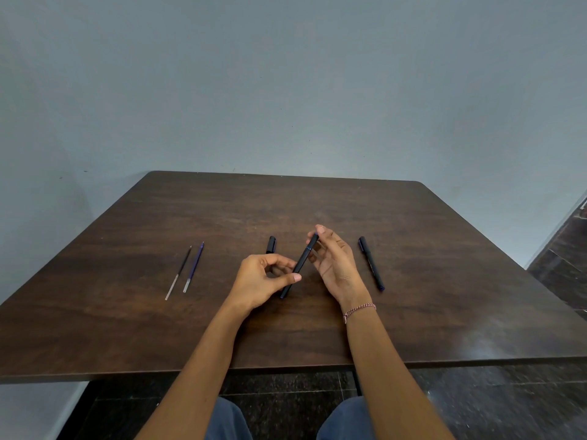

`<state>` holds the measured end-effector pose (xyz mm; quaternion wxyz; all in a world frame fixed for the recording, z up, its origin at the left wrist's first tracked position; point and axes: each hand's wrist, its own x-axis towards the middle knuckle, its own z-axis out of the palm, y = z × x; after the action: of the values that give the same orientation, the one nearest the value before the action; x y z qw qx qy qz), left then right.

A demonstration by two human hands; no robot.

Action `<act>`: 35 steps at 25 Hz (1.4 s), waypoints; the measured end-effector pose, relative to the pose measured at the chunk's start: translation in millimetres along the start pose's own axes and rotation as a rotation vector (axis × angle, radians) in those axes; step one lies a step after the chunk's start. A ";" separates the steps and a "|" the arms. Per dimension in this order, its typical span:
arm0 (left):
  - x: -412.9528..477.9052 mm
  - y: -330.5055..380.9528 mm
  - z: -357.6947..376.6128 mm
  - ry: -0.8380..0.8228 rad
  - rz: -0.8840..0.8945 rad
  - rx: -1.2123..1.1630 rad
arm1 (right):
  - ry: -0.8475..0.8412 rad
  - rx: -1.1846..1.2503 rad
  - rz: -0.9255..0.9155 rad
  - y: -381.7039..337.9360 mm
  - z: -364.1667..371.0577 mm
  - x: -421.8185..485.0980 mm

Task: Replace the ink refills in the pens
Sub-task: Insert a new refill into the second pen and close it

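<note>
**Both hands on one pen above the table**

The person sits at a dark wooden table (317, 201) and holds a black pen (301, 263) just above its top, slanted so that its upper end points away and to the right. This held pen is the landmark for the rest.

The left hand (263, 277) grips the pen's lower half, with the thumb laid across the barrel and the fingers curled behind it. The right hand (336, 262) meets the pen at its upper end, palm turned towards the left hand, with the fingertips closed on the section above a thin blue ring. The two hands are close together, joined only by the pen. A braided thread bracelet (359, 309) sits on the right wrist.

Just left of the pen's upper end, a short black piece (271, 245) lies on the wood; it appears to be a pen cap, though part of it is hidden behind the left hand. Well to the left of the held pen lie two refills side by side, not touching: a dark one (178, 273) on the outside and a blue one (193, 267) nearer the pen. To the right of the held pen, beyond the right hand, a second black pen (371, 263) rests flat on the table.
</note>
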<state>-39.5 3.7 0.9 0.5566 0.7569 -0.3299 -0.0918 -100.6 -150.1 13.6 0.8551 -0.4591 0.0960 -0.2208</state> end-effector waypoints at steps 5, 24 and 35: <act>0.0 0.1 -0.4 0.000 0.003 0.013 | 0.000 0.026 0.032 -0.1 -3.3 0.7; -1.0 3.5 -0.4 0.010 -0.009 -0.030 | 0.002 0.055 -0.064 -3.3 -1.9 -0.2; -0.6 3.0 -1.1 0.030 0.018 -0.024 | -0.079 -0.011 -0.091 0.1 -2.9 -0.6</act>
<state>-40.6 4.4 3.9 0.5713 0.7486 -0.3270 -0.0793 -102.2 -152.0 11.8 0.8448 -0.4761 0.0424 -0.2406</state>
